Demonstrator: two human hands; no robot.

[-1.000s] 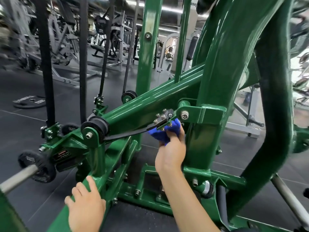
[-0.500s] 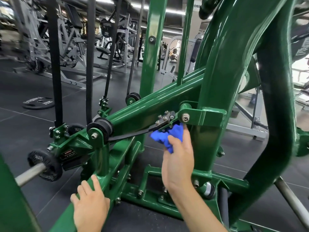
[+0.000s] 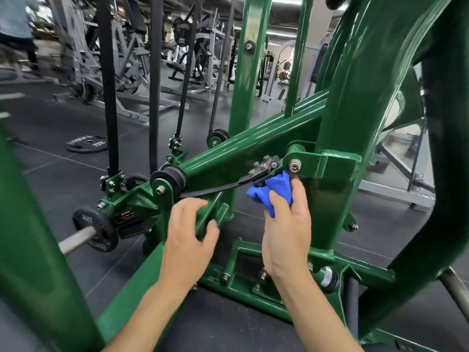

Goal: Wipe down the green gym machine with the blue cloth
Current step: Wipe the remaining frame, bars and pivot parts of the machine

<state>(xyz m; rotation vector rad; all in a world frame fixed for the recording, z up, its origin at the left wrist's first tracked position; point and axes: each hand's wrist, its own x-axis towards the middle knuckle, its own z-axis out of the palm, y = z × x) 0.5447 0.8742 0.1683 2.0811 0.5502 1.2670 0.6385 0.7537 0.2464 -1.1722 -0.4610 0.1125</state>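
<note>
The green gym machine fills the view, with a slanted beam running from a black roller at the left up to a thick upright post. My right hand grips the bunched blue cloth and holds it against the underside of the bolted bracket on that post, beside a black strap clamp. My left hand hovers in the air with fingers spread and relaxed, just below the black strap and in front of a lower green strut. It holds nothing.
A steel bar with a small black weight plate sticks out at the lower left. Black straps hang down from above. A loose black plate lies on the dark floor. Grey machines stand behind; a person is at the far left.
My left hand has lifted off the lower green frame and moved up and right into the air. My right hand with the cloth has stayed under the bracket, shifting slightly.
</note>
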